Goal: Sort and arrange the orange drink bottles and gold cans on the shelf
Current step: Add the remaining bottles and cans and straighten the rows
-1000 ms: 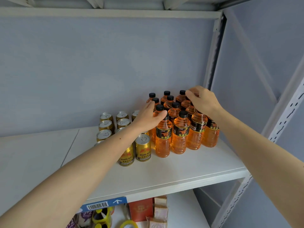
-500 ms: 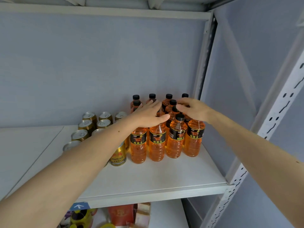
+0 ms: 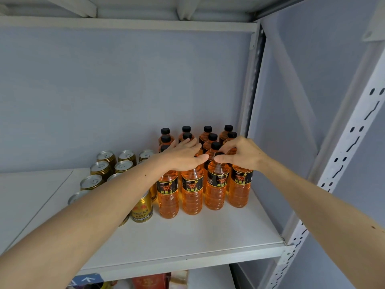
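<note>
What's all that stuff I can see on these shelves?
orange drink bottles: four rows of four as far as visible, orange with black caps, right end of the shelf.
gold cans: about ten visible, gold with silver tops, left of the bottles, some hidden by the arm.
shelf: one, white.
items below: several, red and yellow, lower shelf, unclear.
left hand: open, resting on the bottle tops.
right hand: fingers pinching a front bottle's cap.

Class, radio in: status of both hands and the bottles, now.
Left hand flat on orange drink bottles. Right hand pinching a front bottle's cap. Gold cans alongside, apart.
</note>
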Tool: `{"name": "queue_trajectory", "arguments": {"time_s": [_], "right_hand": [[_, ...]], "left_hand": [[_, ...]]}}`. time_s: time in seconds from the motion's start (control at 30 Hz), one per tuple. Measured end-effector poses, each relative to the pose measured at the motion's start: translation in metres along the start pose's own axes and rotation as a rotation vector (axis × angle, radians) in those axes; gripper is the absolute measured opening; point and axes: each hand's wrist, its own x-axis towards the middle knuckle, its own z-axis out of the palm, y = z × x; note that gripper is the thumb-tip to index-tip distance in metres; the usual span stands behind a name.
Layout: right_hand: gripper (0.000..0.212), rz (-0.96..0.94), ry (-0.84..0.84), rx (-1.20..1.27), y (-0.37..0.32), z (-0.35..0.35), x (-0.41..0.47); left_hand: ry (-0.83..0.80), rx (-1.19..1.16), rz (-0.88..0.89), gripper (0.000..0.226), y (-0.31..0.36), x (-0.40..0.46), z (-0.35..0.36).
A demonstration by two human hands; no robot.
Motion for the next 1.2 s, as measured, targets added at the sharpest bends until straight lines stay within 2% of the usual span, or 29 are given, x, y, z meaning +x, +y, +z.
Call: {"name": "queue_trajectory", "arguments": {"time_s": [0.1, 0.3, 0.6, 0.67, 0.73, 0.8, 0.87, 1.0, 1.1, 1.2], "right_hand": [[0.046, -0.038, -0.015, -0.044, 0.001, 0.003, 0.001], [0.037, -0.101, -0.01, -0.071, -0.001, 0.002, 0.003], [0.045, -0.105, -0.008, -0.116, -0.001, 0.004, 0.0], [0.049, -0.084, -0.024, -0.072, 0.0, 0.001, -0.002], [0.045, -0.02, 0.03, 0.054, 0.005, -0.007, -0.004], [0.033, 0.076, 0.153, 0.171, 0.012, -0.016, -0.006], [0.029, 0.186, 0.207, 0.244, 0.02, -0.022, -0.007], [0.034, 0.267, 0.106, 0.19, 0.031, -0.02, -0.011], [0.029, 0.23, 0.032, 0.124, 0.031, -0.017, -0.016], [0.026, 0.193, 0.027, 0.099, 0.032, -0.013, -0.018]], "left_hand": [[-0.003, -0.004, -0.004, 0.071, 0.0, 0.001, 0.001], [-0.008, -0.003, -0.002, 0.071, -0.001, 0.001, 0.001], [-0.002, -0.003, -0.001, 0.072, 0.001, 0.001, 0.002], [0.003, -0.014, 0.003, 0.073, 0.002, 0.001, 0.001], [0.012, -0.033, 0.012, 0.073, 0.004, 0.002, -0.001], [0.039, -0.057, 0.038, 0.071, 0.009, 0.003, -0.004], [0.1, -0.112, 0.092, 0.067, 0.016, 0.005, -0.007], [0.238, -0.2, 0.216, 0.059, 0.036, 0.009, -0.008], [0.296, -0.149, 0.273, 0.047, 0.046, 0.013, -0.004], [0.328, -0.218, 0.287, 0.038, 0.05, 0.017, -0.001]]}}
